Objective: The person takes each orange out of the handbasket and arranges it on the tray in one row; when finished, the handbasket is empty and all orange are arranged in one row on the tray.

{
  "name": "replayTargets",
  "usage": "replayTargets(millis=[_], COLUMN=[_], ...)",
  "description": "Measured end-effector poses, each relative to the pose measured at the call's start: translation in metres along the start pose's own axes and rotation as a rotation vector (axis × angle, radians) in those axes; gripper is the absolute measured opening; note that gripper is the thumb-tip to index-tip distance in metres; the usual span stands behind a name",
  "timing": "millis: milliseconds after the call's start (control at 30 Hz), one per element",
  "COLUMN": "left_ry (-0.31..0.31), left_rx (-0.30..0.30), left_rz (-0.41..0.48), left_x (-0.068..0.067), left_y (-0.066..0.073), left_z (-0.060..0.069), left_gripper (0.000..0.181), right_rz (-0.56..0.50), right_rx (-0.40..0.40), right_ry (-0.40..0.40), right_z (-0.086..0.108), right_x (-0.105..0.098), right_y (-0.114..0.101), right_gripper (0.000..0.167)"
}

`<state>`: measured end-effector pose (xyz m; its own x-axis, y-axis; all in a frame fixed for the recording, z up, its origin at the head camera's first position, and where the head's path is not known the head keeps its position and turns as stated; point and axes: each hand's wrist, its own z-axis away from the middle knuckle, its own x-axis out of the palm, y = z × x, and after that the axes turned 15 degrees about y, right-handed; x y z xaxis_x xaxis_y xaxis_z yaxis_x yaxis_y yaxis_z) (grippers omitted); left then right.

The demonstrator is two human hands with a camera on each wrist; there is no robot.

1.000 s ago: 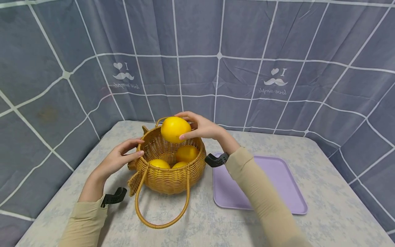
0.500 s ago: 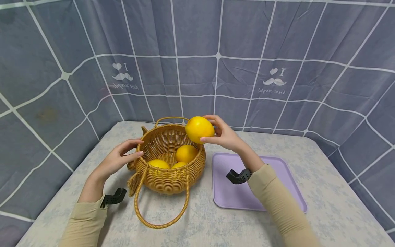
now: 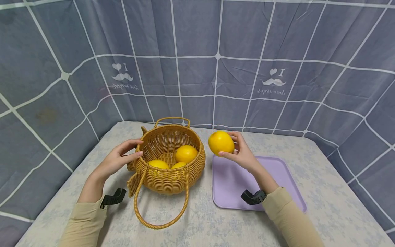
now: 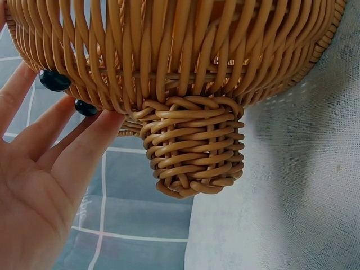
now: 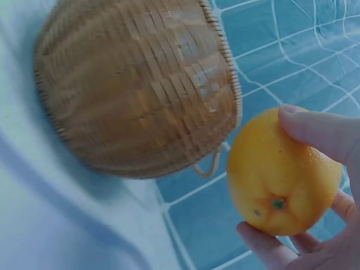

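Observation:
A yellow-orange fruit [image 3: 221, 143], its stem end showing on the fruit [image 5: 284, 174] in the right wrist view, is pinched between thumb and fingers of the right hand [image 3: 243, 155], in the air right of the wicker basket [image 3: 172, 180] and over the far left edge of the purple tray [image 3: 237, 187]. The left hand [image 3: 115, 159] grips the basket's left rim, thumb and fingertips at its edge; in the left wrist view the hand [image 4: 50, 180] lies against the wicker wall [image 4: 185, 50]. Inside the basket are several fruits, one at the right [image 3: 186, 153] and one at the front left [image 3: 158, 164].
One basket handle [image 3: 162, 226] lies towards the front on the patterned tablecloth [image 3: 203, 226]; the other handle [image 3: 172, 117] stands at the back. A blue-grey curtain [image 3: 197, 75] with white lines surrounds the table's back and sides.
My right hand has carried the fruit from above the basket to the right and, lately, lower, past the basket's rim. The left hand and the basket have stayed nearly still.

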<state>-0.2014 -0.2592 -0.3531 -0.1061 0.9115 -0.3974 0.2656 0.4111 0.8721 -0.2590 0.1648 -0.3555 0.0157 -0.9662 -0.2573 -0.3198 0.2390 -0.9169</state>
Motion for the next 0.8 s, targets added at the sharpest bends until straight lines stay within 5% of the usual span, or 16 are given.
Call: replayTargets(millis=[333,800], left_ry=[0.0,0.001], left_rx=[0.009,0.008], left_rz=[0.0,-0.004], left_x=[0.0,0.0], left_y=[0.0,-0.001], left_z=[0.001,0.0], left_gripper=[0.045,0.046], right_rz=[0.065,0.166], right_rx=[0.171,0.216], right_ry=[0.073,-0.005], right_z=[0.026,0.028], right_x=[0.003,0.007], right_y=[0.028,0.046], right_gripper=[0.078,0.074])
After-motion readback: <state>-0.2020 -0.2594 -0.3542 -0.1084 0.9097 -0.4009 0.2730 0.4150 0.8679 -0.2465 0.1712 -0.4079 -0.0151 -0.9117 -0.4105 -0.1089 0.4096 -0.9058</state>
